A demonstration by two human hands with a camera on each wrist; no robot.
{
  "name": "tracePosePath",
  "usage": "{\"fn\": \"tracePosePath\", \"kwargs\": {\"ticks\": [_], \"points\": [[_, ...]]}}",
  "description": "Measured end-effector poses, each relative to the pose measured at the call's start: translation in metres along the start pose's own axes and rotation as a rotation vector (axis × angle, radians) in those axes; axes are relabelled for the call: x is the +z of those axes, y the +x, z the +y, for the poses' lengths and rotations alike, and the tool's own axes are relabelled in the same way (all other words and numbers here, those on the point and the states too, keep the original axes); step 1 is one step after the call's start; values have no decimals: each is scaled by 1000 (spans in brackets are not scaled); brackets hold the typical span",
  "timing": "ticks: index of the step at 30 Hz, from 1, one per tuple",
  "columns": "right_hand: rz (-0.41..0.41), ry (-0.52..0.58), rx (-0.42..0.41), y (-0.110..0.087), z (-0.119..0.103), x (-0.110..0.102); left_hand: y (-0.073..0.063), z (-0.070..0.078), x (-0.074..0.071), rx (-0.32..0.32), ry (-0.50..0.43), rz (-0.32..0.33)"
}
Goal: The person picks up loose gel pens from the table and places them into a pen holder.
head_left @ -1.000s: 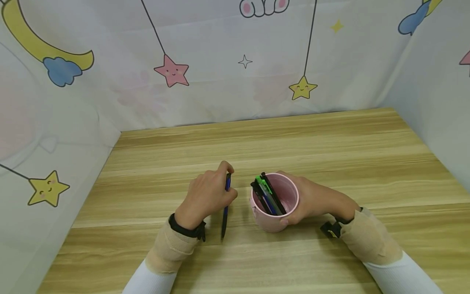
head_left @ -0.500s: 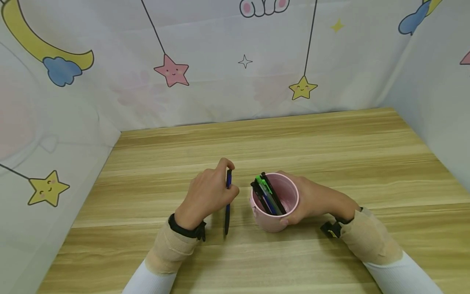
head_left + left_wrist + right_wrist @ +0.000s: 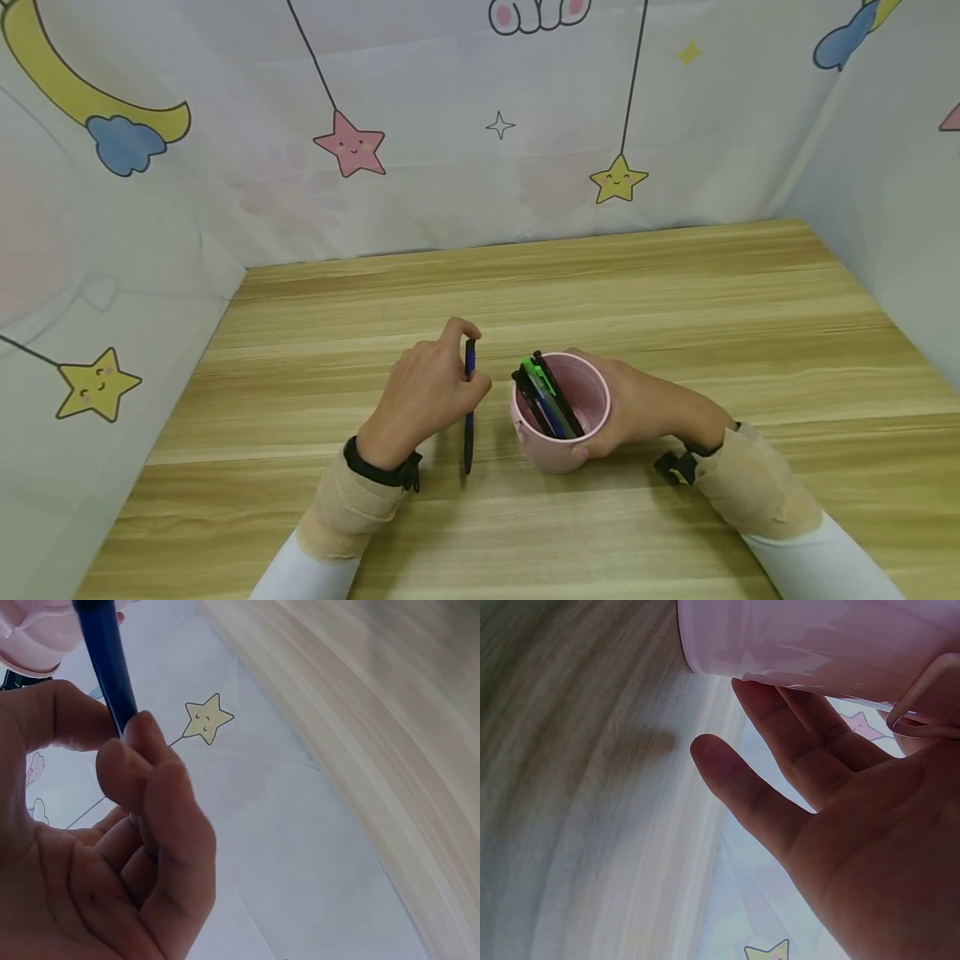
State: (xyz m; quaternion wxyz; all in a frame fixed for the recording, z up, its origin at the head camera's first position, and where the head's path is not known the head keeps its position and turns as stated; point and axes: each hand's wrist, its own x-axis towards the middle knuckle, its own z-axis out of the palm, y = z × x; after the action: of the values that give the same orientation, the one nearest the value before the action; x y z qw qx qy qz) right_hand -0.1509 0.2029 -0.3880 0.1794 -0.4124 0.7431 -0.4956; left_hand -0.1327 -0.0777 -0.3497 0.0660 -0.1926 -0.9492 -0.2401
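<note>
My left hand [image 3: 431, 387] pinches a blue and black pen [image 3: 469, 437] between thumb and fingers, left of the pink cup. The pen points toward me, its upper end under the index finger. In the left wrist view the blue pen barrel [image 3: 109, 664] rises from between the thumb and fingertips. My right hand [image 3: 637, 408] grips the pink cup [image 3: 558, 454] from its right side, thumb near the front. The right wrist view has the fingers [image 3: 780, 727] along the cup wall, the little finger apart from it. Several pens [image 3: 543, 396], black and green among them, lean inside the cup.
A wood-grain table [image 3: 360, 317] carries the cup. White cloth walls [image 3: 450, 192] printed with stars and moons stand at its back and sides. A small handle [image 3: 930, 697] sticks out from the cup near the right palm.
My left hand has shifted slightly away from me and to the right with the pen, which now points more straight toward me. The right hand and cup have stayed put.
</note>
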Motion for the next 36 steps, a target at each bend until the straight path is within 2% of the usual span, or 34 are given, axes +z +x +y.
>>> {"fn": "tracePosePath", "kwargs": {"ticks": [18, 28, 36], "points": [[-1, -1, -7, 0, 1, 0, 1, 2, -2, 24, -110, 75], [-13, 12, -10, 1, 1, -2, 2, 5, -5, -41, -198, 93], [-6, 6, 1, 1, 1, -1, 2, 8, -7, -55, -258, 124]]}}
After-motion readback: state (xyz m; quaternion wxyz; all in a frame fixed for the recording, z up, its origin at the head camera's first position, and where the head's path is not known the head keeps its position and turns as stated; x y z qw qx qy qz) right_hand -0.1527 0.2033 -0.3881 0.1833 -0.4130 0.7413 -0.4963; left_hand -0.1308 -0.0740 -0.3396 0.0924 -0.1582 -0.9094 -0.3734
